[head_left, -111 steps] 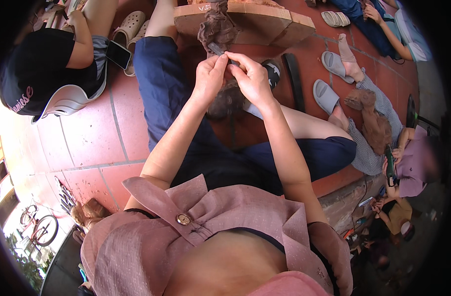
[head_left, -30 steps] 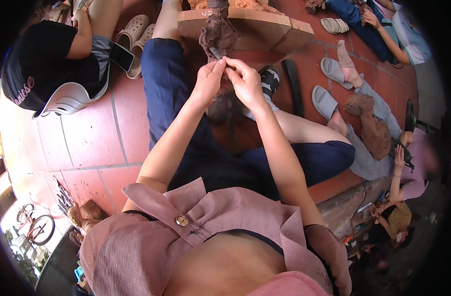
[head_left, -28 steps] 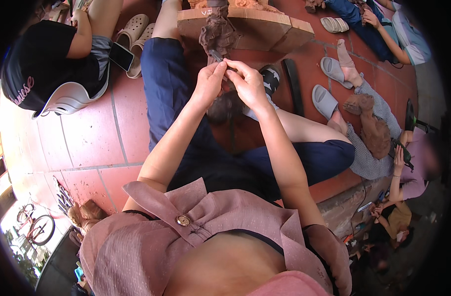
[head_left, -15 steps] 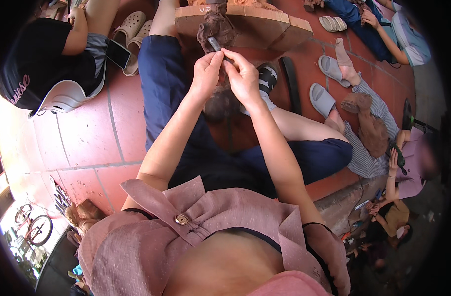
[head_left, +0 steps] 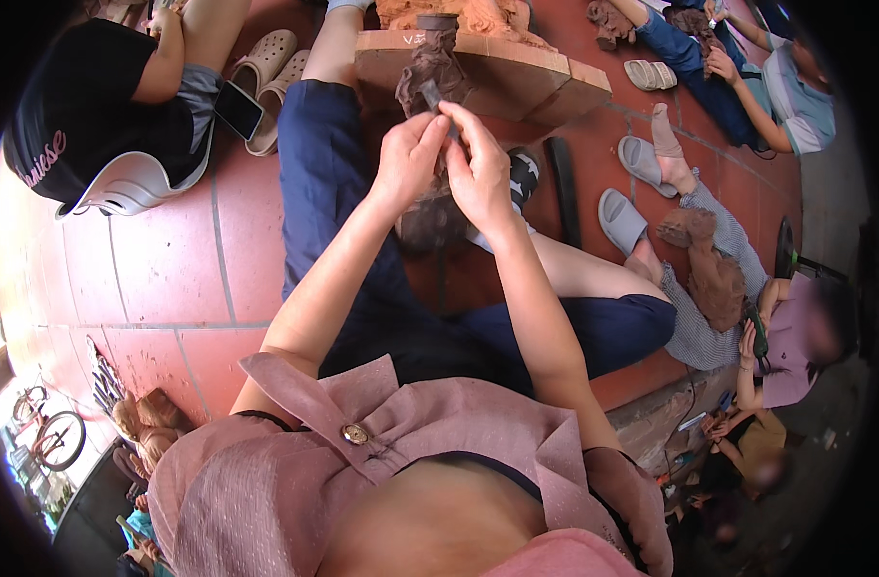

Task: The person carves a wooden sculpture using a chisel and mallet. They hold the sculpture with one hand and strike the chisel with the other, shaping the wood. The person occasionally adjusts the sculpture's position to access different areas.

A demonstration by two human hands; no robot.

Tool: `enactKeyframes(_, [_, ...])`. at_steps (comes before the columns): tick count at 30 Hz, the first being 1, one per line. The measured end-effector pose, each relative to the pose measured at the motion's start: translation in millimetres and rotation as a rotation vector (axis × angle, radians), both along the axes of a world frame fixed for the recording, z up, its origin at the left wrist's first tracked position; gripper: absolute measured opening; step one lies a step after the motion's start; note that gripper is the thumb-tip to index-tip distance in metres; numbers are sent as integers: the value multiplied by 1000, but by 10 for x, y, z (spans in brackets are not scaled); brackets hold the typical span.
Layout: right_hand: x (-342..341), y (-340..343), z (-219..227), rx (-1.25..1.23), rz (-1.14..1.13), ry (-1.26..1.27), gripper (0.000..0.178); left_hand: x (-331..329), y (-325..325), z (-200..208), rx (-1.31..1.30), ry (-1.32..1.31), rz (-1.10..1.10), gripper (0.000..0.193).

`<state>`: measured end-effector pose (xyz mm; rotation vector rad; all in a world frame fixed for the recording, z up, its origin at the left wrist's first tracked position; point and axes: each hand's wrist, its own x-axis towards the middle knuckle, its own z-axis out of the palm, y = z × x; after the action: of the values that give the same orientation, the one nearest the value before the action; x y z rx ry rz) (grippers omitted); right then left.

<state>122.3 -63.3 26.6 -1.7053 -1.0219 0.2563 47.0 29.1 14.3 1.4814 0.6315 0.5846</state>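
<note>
In front of me a dark brown carved figure (head_left: 432, 60) stands upright. My left hand (head_left: 410, 159) and my right hand (head_left: 481, 173) meet just below its middle, fingers closed in a pinch. Between the fingertips they grip a slim grey flat-ended tool (head_left: 431, 92), whose tip points up at the carving; its exact kind is not clear. The lower part of the figure is mostly hidden behind my hands, and a rounded brown mass (head_left: 430, 223) shows below them between my legs.
Beyond the figure is a curved wooden slab (head_left: 497, 58) with orange carving on it. A seated person in black (head_left: 84, 106) is at left, near beige clogs (head_left: 262, 60) and a phone (head_left: 237, 111). At right, another person works on a brown carving (head_left: 713, 269). Red tiles (head_left: 160, 260) cover the floor.
The carving, slab and surroundings sit slightly lower and shifted in view. The grey tool's tip has moved a little right, and its flat face now shows darker. Both hands keep their pinch.
</note>
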Motion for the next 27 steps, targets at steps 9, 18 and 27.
enactKeyframes(9, [-17,-59,22,-88,33,-60,37,-124,-12,18,-284,104,-81,33])
enactKeyframes(18, [8,-123,-23,-164,68,-58,34,-259,-55,-75,-274,156,-71,25])
enactKeyframes(27, [92,95,155,-226,-20,-224,34,-323,158,-163,-147,79,260,39])
